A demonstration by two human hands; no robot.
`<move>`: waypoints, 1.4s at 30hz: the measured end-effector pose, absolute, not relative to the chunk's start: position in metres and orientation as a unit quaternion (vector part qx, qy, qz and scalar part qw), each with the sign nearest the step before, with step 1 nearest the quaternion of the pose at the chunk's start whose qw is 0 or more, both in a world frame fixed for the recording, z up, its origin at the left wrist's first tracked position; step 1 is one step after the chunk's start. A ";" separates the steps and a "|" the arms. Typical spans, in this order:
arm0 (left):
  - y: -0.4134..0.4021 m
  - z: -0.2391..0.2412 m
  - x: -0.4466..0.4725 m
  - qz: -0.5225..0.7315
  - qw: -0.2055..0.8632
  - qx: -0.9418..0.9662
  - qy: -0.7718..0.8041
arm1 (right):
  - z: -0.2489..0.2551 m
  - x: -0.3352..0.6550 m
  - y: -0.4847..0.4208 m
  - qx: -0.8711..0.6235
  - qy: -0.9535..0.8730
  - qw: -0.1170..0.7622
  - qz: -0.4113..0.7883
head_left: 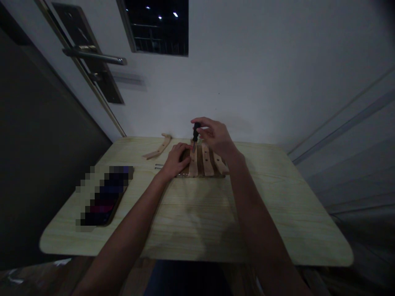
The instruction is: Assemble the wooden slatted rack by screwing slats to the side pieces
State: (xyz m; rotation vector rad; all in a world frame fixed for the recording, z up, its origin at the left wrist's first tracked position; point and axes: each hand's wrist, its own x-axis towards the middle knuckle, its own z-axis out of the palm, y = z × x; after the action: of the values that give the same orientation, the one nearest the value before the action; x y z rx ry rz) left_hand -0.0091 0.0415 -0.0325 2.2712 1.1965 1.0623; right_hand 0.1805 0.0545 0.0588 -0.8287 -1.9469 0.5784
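A screwdriver [196, 132] with a black handle is pinched in the fingers of my right hand [214, 133]. It points down and its shaft meets the leftmost of several curved wooden pieces with holes [193, 166]. These pieces lie side by side across a brown block [200, 164], whose surface looks shiny at the front edge. My left hand [177, 159] grips the left side of the block, thumb and fingertips against that leftmost wooden piece. Whether a screw sits under the screwdriver's tip is too small to tell.
One loose bent wooden piece [160, 149] lies at the table's back left. Two thin metal rods or screws [159, 166] are beside my left hand. A phone [115, 193], partly pixelated, rests on the left of the light wooden table [277, 213]. Behind stands a white door with a handle [95, 56].
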 end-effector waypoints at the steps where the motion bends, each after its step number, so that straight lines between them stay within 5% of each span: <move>1: 0.041 -0.032 -0.009 0.375 0.180 0.805 0.422 | 0.059 0.180 0.054 -0.335 -0.789 0.457 0.235; 42: 0.040 -0.033 -0.008 0.382 0.158 0.809 0.418 | 0.060 0.178 0.049 -0.343 -0.792 0.448 0.232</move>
State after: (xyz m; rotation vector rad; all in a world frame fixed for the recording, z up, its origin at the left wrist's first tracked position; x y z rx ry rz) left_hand -0.0083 0.0397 -0.0332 2.3127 1.1965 1.0931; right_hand 0.1779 0.0492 0.0600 -0.8497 -1.9598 0.5732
